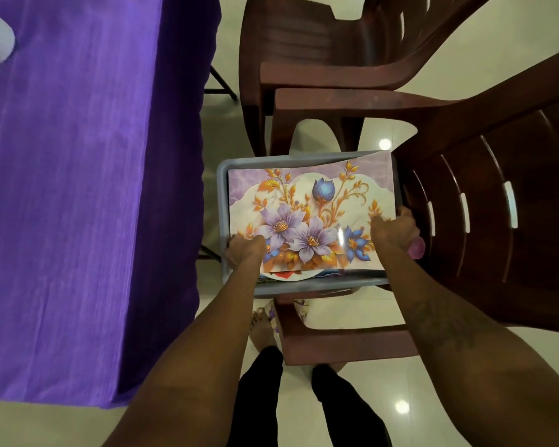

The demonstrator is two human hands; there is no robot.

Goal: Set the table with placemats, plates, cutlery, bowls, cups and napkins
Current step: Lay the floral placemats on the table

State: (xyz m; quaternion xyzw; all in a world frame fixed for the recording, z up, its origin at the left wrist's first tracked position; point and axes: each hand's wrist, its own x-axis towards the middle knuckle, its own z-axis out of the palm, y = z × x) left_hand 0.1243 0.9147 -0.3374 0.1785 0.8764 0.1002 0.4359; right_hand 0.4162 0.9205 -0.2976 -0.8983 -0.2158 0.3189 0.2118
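Left hand (244, 251) pinches near-left corner of floral placemat (307, 214), right hand (394, 232) grips its right edge; both closed on it. Placemat lies atop grey tray (221, 175) on brown chair (465, 188), far-right corner curling up, more mats (284, 275) peeking under near edge. Long axis runs left-right between hands. Purple-clothed table (78, 188) lies left; left hand nearer, so move likely swings leftward.

Glossy floral placemat (307, 217), matt grey plastic tray (221, 175), purple cloth tablecloth (78, 188), brown plastic chair (497, 188).
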